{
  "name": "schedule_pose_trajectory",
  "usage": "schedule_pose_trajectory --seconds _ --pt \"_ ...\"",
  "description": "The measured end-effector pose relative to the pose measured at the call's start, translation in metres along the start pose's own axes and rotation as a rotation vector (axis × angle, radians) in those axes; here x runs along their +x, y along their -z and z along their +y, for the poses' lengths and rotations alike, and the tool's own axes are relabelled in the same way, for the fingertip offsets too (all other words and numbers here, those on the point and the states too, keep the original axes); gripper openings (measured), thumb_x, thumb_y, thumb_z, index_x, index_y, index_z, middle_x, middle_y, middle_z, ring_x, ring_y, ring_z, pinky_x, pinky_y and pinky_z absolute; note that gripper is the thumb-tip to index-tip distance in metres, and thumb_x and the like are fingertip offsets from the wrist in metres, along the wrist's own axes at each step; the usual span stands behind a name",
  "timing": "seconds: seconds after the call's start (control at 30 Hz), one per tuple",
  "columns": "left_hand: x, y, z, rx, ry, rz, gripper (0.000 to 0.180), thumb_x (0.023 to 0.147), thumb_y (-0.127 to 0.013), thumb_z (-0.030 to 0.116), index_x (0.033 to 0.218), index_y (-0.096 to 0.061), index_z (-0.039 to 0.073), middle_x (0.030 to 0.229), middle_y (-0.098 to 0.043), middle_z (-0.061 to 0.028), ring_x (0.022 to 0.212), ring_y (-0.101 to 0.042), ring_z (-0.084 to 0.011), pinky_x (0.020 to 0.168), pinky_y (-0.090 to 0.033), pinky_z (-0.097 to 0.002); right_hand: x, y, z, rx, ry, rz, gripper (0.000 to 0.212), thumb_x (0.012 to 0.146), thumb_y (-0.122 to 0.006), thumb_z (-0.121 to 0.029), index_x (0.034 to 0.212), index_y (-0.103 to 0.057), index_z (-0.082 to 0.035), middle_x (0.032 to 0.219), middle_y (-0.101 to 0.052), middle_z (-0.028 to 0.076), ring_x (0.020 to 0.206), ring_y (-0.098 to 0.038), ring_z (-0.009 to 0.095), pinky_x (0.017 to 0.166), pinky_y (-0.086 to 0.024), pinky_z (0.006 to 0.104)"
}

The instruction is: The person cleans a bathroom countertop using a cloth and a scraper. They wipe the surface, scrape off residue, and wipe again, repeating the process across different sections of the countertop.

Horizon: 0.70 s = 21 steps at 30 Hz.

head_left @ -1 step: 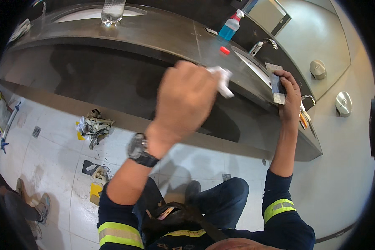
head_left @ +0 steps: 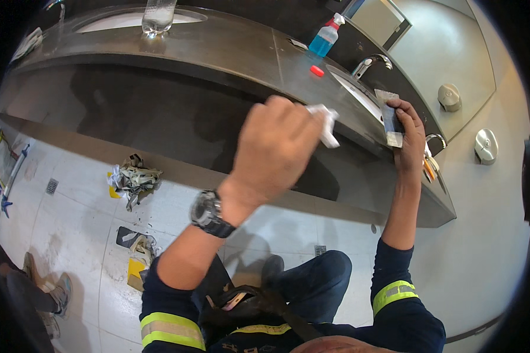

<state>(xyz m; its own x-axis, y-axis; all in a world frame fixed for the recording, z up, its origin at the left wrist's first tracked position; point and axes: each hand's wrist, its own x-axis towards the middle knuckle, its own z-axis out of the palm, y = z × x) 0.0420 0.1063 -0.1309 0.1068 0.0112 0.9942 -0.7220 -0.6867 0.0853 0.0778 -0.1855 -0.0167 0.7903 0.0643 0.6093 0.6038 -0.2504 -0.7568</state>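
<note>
My left hand [head_left: 280, 147], with a dark watch on its wrist, is closed in front of the counter's edge. A white crumpled tissue or cloth [head_left: 327, 126] sticks out past its fingers. Higher and to the right, my right hand [head_left: 411, 129] grips a small flat piece [head_left: 391, 120], clear at the top, dark in the middle and pale at the bottom; its kind I cannot make out. That hand is over the counter's right part, by a sink [head_left: 356, 93].
On the dark counter [head_left: 229, 50] are a spray bottle with blue liquid [head_left: 324, 40], a red cap [head_left: 317, 71], a clear bottle [head_left: 158, 17] and faucets [head_left: 372, 63]. Crumpled rags [head_left: 134, 179] and a caulking gun [head_left: 13, 176] lie on the floor. Another person's shoe [head_left: 62, 291] shows at left.
My left hand has shifted slightly right and down, carrying the white tissue or cloth with it. My right hand has stayed in place with the flat piece.
</note>
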Motion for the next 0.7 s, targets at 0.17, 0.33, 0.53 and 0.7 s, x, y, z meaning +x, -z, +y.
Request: schedule_pose_trajectory --seconds 0.17,0.33,0.53,0.7 --pt "-0.001 -0.008 -0.021 0.052 -0.033 0.109 0.034 0.075 -0.079 0.01 0.108 -0.077 0.012 0.094 -0.068 0.0003 0.092 -0.062 -0.0215 0.074 -0.045 -0.0365 0.01 0.009 -0.001 0.028 -0.011 0.025 0.026 0.101 -0.053 -0.01 0.115 -0.072 -0.001 0.11 -0.071 0.006 0.093 -0.063 0.009 0.085 -0.051 0.0236" --pt "-0.007 0.021 -0.053 0.084 0.065 0.188 0.041 0.07 -0.079 0.001 0.109 -0.078 0.012 0.091 -0.07 0.0002 0.088 -0.061 -0.023 0.077 -0.049 -0.0375 0.008 0.008 -0.002 0.022 -0.011 0.045 0.025 0.101 -0.053 -0.01 0.115 -0.072 -0.001 0.109 -0.071 0.006 0.095 -0.065 0.01 0.087 -0.052 0.0242" --pt "-0.003 0.033 -0.056 0.072 0.327 0.367 0.033 0.077 -0.075 -0.002 0.107 -0.076 0.009 0.093 -0.07 -0.0052 0.085 -0.059 -0.0268 0.078 -0.048 -0.0371 0.009 0.009 -0.004 0.005 -0.062 0.006 0.025 0.101 -0.054 -0.012 0.115 -0.072 -0.001 0.11 -0.07 0.007 0.095 -0.065 0.012 0.087 -0.053 0.0249" --pt "0.002 -0.021 -0.006 0.055 0.092 0.182 0.03 0.079 -0.076 0.006 0.109 -0.075 0.01 0.091 -0.066 -0.0042 0.085 -0.059 -0.0246 0.075 -0.047 -0.0397 0.008 0.003 -0.007 -0.029 -0.081 -0.037 0.026 0.101 -0.054 -0.012 0.116 -0.071 -0.001 0.108 -0.07 0.006 0.095 -0.065 0.011 0.087 -0.053 0.025"
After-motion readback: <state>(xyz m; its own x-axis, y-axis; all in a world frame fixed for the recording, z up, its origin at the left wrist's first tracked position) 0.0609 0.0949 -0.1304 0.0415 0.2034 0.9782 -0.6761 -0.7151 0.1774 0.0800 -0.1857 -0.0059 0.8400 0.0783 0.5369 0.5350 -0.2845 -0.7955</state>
